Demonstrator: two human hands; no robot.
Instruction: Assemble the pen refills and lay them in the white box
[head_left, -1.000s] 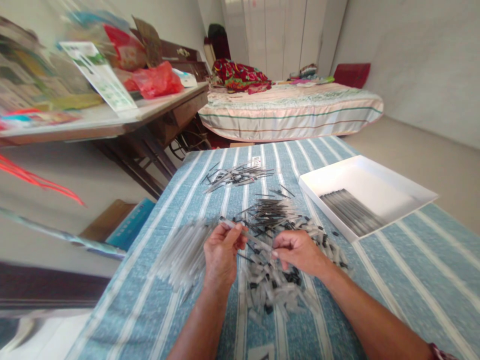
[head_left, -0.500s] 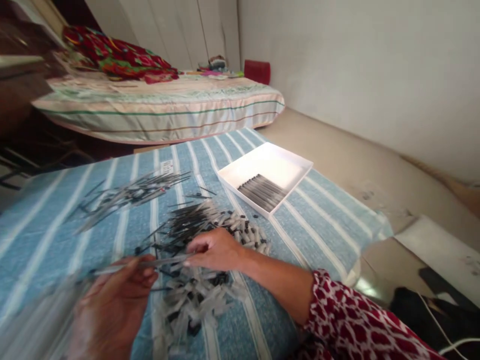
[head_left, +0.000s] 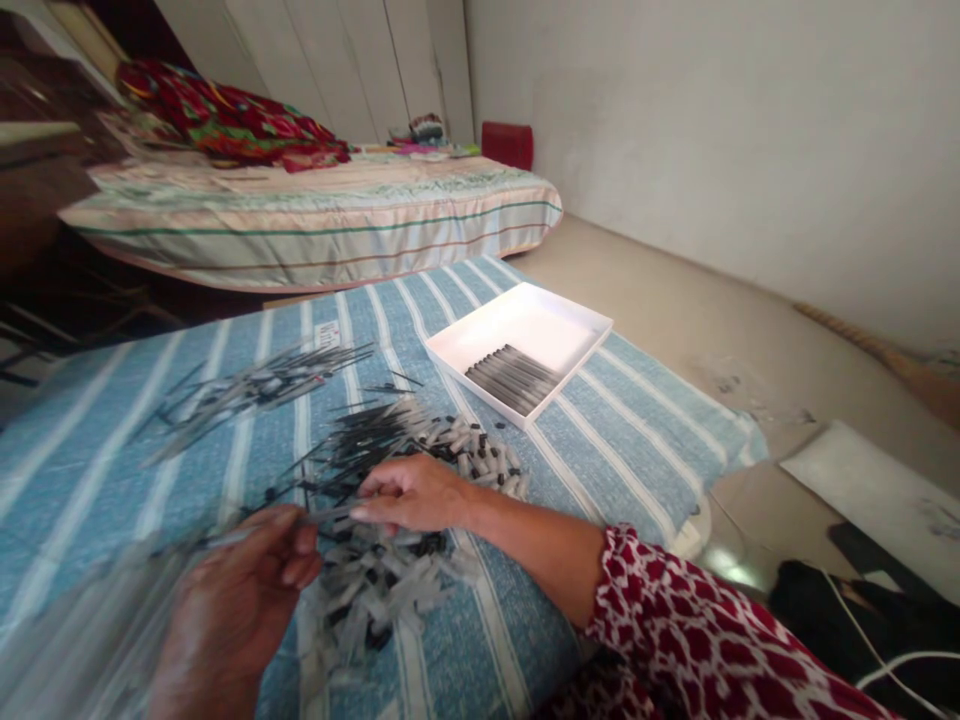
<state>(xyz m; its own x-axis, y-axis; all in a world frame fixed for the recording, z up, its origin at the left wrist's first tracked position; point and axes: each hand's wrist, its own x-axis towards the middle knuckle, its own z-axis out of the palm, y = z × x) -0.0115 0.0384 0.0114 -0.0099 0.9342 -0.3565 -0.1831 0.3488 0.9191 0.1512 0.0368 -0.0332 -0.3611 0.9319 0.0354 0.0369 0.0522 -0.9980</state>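
A thin, translucent grey pen barrel (head_left: 328, 515) runs between my two hands above the table. My left hand (head_left: 240, 590) is closed around its left part, and that end is blurred. My right hand (head_left: 416, 495) pinches the right end; the fingers hide the tip. Just beyond the right hand lie dark, thin pen refills (head_left: 364, 437) and short whitish plugs with black ends (head_left: 487, 460). Clear pen caps (head_left: 397, 590) are heaped below it. Long grey barrels (head_left: 90, 630) lie beside my left hand, blurred.
A white box (head_left: 574, 325) holds a row of dark-ended grey pens (head_left: 514, 378). Another loose bunch of thin sticks (head_left: 262, 385) rests farther back on the striped tablecloth (head_left: 600, 440). Behind the table stands a bed (head_left: 337, 225). Cables (head_left: 900, 665) lie at lower right.
My left hand has come slightly closer to the right hand along the barrel, so less of it shows between them. The whole view has shifted a little.
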